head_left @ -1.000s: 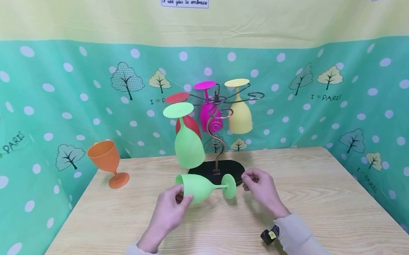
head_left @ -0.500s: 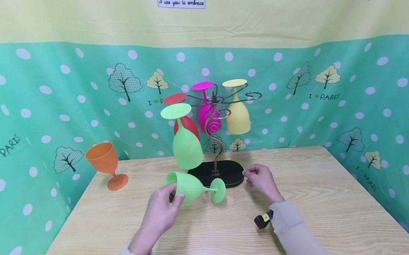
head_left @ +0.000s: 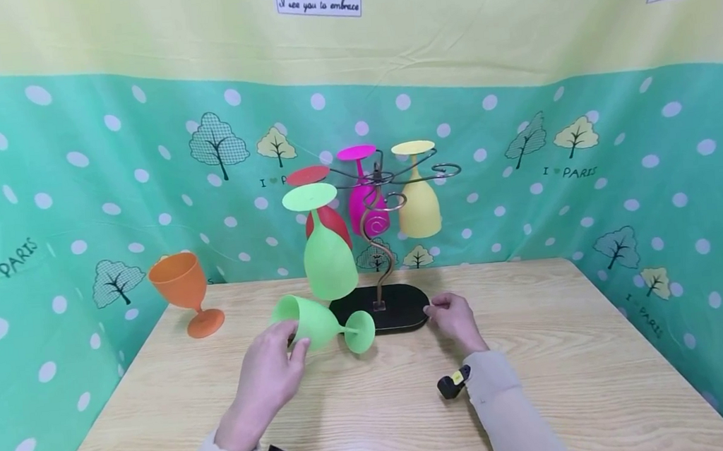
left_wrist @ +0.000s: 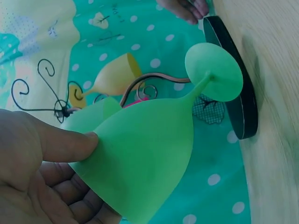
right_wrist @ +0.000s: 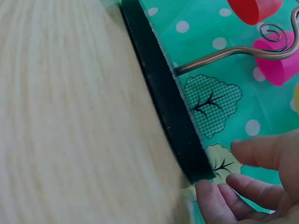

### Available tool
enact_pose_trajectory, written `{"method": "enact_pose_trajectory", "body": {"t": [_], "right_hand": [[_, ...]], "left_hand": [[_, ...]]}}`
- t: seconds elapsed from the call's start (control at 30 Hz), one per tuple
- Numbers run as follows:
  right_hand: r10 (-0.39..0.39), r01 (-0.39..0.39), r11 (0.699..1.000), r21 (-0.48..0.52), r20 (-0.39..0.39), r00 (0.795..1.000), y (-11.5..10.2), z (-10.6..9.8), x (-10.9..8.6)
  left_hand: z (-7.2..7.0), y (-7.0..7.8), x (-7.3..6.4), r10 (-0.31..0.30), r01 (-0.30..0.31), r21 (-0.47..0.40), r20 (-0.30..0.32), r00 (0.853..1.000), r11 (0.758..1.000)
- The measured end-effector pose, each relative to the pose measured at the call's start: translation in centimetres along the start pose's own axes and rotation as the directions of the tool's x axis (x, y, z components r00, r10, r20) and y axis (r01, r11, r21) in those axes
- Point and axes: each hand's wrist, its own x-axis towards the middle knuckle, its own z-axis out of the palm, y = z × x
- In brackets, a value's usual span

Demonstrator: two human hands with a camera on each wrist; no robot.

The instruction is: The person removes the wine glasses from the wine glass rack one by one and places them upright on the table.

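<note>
My left hand (head_left: 269, 369) grips a light green goblet (head_left: 314, 323) at its bowl near the rim, thumb on one side and fingers on the other. The goblet lies sideways in the air, its foot pointing right. In the left wrist view the goblet's bowl (left_wrist: 145, 149) covers much of the stand behind. My right hand (head_left: 455, 322) is at the right end of the stand's black oval base (head_left: 400, 309). The right wrist view has one fingertip right at the end of that base (right_wrist: 163, 98), with the thumb (right_wrist: 254, 153) apart from it.
A metal goblet stand (head_left: 377, 178) with curled arms bears upside-down goblets: green (head_left: 329, 263), red (head_left: 336, 222), magenta (head_left: 366, 204) and yellow (head_left: 420, 210). An orange goblet (head_left: 181, 282) stands upright at the table's back left. A patterned curtain (head_left: 527, 226) encloses the wooden table (head_left: 409, 420).
My left hand has carried the green goblet leftward, away from the base's front. The right hand has shifted slightly left, its fingertips now at the base's end.
</note>
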Motion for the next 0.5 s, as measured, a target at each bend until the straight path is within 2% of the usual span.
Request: {"method": "enact_pose_trajectory", "body": {"t": [0.27, 0.5], "right_hand": [[0.008, -0.008, 0.999, 0.04, -0.015, 1.0, 0.5, 0.7, 0.4], [-0.001, 0.001, 1.0, -0.007, -0.059, 0.998, 0.9, 1.5, 0.8]], "left_hand": [[-0.2, 0.0, 0.1, 0.009, -0.01, 0.032, 0.008, 1.0, 0.999], [-1.0, -0.3, 0.3, -0.001, 0.001, 0.066, -0.001, 1.0, 0.998]]}}
